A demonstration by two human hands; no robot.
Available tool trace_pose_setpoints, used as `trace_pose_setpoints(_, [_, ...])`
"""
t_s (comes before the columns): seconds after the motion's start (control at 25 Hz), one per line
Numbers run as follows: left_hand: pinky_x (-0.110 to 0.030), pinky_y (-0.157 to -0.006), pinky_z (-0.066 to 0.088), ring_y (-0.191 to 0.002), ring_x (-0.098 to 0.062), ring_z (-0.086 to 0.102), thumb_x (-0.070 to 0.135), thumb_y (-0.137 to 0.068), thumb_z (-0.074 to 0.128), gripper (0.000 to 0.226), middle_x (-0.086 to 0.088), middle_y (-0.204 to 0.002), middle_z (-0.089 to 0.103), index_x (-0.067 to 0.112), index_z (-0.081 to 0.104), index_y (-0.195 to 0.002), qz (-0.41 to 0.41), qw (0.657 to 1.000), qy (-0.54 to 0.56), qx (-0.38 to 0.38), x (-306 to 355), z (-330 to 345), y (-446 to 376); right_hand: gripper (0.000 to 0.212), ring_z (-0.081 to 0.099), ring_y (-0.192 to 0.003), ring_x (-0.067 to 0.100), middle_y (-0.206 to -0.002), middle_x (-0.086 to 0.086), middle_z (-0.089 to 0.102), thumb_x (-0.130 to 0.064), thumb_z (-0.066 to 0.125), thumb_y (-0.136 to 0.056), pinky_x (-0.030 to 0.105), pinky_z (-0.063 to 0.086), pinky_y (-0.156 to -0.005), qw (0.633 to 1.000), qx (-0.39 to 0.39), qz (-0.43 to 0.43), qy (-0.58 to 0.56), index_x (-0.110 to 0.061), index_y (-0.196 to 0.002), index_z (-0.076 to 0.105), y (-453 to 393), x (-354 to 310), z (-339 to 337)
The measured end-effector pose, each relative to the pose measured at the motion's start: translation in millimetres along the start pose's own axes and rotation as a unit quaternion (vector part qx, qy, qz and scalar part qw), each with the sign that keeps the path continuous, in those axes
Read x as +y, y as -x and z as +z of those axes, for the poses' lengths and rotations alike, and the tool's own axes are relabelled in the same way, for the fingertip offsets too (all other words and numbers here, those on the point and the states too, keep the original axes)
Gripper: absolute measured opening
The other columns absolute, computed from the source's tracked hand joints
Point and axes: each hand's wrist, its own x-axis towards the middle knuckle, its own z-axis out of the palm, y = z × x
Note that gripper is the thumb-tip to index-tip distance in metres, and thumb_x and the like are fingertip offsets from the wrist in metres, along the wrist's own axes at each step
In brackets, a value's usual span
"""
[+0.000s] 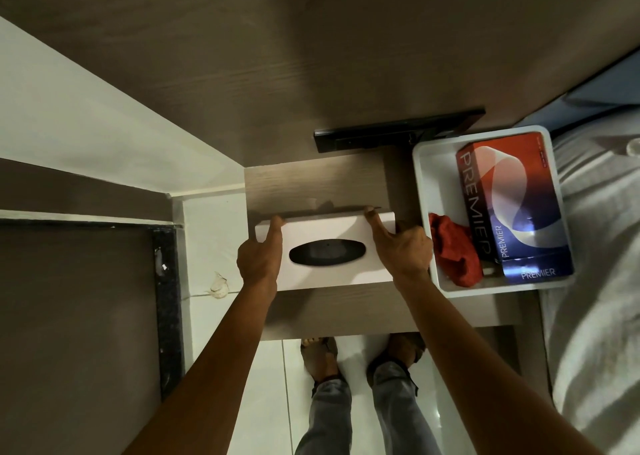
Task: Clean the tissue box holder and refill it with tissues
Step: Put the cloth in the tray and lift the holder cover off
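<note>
A white tissue box holder (pixel 329 229) with a dark oval slot on top lies on a small wooden bedside shelf (pixel 311 181). My left hand (pixel 259 257) grips its left end, forefinger stretched along the far edge. My right hand (pixel 401 246) grips its right end the same way. To the right, a white tray (pixel 424 184) holds a red and blue Premier tissue pack (pixel 512 205) and a crumpled red cloth (pixel 453 250).
A dark switch panel (pixel 398 130) is mounted on the wooden wall behind the shelf. A bed with a grey sheet (pixel 595 246) lies at the right. A crumpled scrap (pixel 219 285) lies on the white tiled floor at the left; my feet stand below the shelf.
</note>
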Motion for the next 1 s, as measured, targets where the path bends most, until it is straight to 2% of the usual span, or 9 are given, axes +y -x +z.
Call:
trace_pose_setpoints(0.12, [-0.049,-0.105,0.058,-0.121,-0.034,0.065,0.060,-0.094,0.065,0.063,-0.017,-0.137,0.062,0.011,0.059,-0.134,0.010,1.000,0.010,0.014,-6.7,-3.1,9.1,0.061,0.055,-0.053,0.006,-0.058,-0.006,0.056,-0.074,0.066,-0.083,0.019,0.036,-0.050,1.000,0.003,-0.015,-0.009,-0.019,-0.060,0.051,9.5,3.9,-4.4])
trace_pose_setpoints(0.2, [-0.048,-0.102,0.060,-0.119,-0.034,0.066,0.060,-0.095,0.063,0.061,-0.017,-0.136,0.062,0.011,0.061,-0.132,0.023,1.000,0.002,0.021,-12.8,-6.2,16.0,0.060,0.059,-0.053,0.007,-0.059,-0.006,0.058,-0.074,0.066,-0.083,0.018,0.039,-0.049,1.000,-0.001,-0.025,-0.017,-0.020,-0.062,0.051,16.4,7.2,-7.3])
trace_pose_setpoints(0.48, [-0.052,-0.096,0.063,-0.113,-0.034,0.069,0.057,-0.093,0.069,0.058,-0.015,-0.127,0.066,0.014,0.062,-0.131,0.021,0.998,0.064,0.017,-33.1,-23.3,41.9,0.054,0.067,-0.071,0.018,-0.075,-0.001,0.066,-0.074,0.065,-0.083,0.026,0.054,-0.064,0.997,-0.015,-0.056,-0.058,-0.021,-0.074,0.057,52.2,15.8,-20.7])
trace_pose_setpoints(0.6, [-0.040,-0.078,0.066,-0.104,-0.027,0.069,0.058,-0.090,0.073,0.056,-0.007,-0.120,0.063,0.021,0.058,-0.129,0.016,0.998,0.064,0.020,-53.7,-34.5,56.7,0.056,0.075,-0.082,0.017,-0.091,0.000,0.076,-0.072,0.065,-0.084,0.036,0.064,-0.075,0.995,-0.031,-0.055,-0.081,-0.017,-0.093,0.069,77.8,33.4,-30.4])
trace_pose_setpoints(0.68, [-0.026,-0.059,0.058,-0.093,-0.022,0.068,0.059,-0.088,0.073,0.049,-0.005,-0.115,0.063,0.028,0.055,-0.121,0.018,0.999,0.043,0.015,-74.3,-41.1,65.5,0.048,0.075,-0.080,0.012,-0.093,-0.003,0.075,-0.069,0.067,-0.084,0.032,0.065,-0.071,0.993,-0.037,-0.045,-0.098,-0.022,-0.096,0.067,96.4,49.9,-38.9])
trace_pose_setpoints(0.76, [-0.021,-0.053,0.050,-0.087,-0.019,0.066,0.063,-0.086,0.072,0.039,-0.005,-0.115,0.062,0.036,0.054,-0.107,0.015,1.000,0.014,0.009,-95.7,-44.6,70.5,0.045,0.074,-0.082,0.011,-0.098,-0.002,0.074,-0.068,0.067,-0.085,0.030,0.064,-0.071,0.995,-0.042,-0.031,-0.085,-0.024,-0.099,0.067,110.8,66.8,-44.0])
trace_pose_setpoints(0.84, [-0.019,-0.052,0.046,-0.083,-0.016,0.062,0.072,-0.080,0.070,0.046,-0.001,-0.112,0.059,0.037,0.052,-0.102,0.002,1.000,-0.020,0.000,-113.2,-44.3,73.5,0.048,0.076,-0.089,0.017,-0.107,0.001,0.076,-0.065,0.067,-0.088,0.037,0.066,-0.079,0.996,-0.053,-0.017,-0.066,-0.021,-0.109,0.069,117.8,82.6,-44.1])
trace_pose_setpoints(0.92, [-0.021,-0.055,0.047,-0.081,-0.015,0.059,0.080,-0.066,0.066,0.065,0.004,-0.102,0.055,0.033,0.051,-0.108,-0.018,0.999,-0.040,-0.018,-126.3,-41.6,75.2,0.049,0.076,-0.092,0.021,-0.111,0.004,0.076,-0.063,0.066,-0.090,0.042,0.066,-0.084,0.996,-0.066,-0.005,-0.055,-0.019,-0.112,0.069,118.8,92.4,-42.0])
trace_pose_setpoints(1.0, [-0.030,-0.069,0.056,-0.088,-0.019,0.062,0.084,-0.056,0.066,0.081,0.003,-0.102,0.058,0.029,0.053,-0.114,-0.036,0.997,-0.059,-0.039,-135.4,-36.1,72.4,0.048,0.076,-0.091,0.023,-0.108,0.005,0.076,-0.062,0.065,-0.090,0.046,0.065,-0.086,0.996,-0.077,0.001,-0.052,-0.018,-0.108,0.068,115.7,99.4,-37.5])
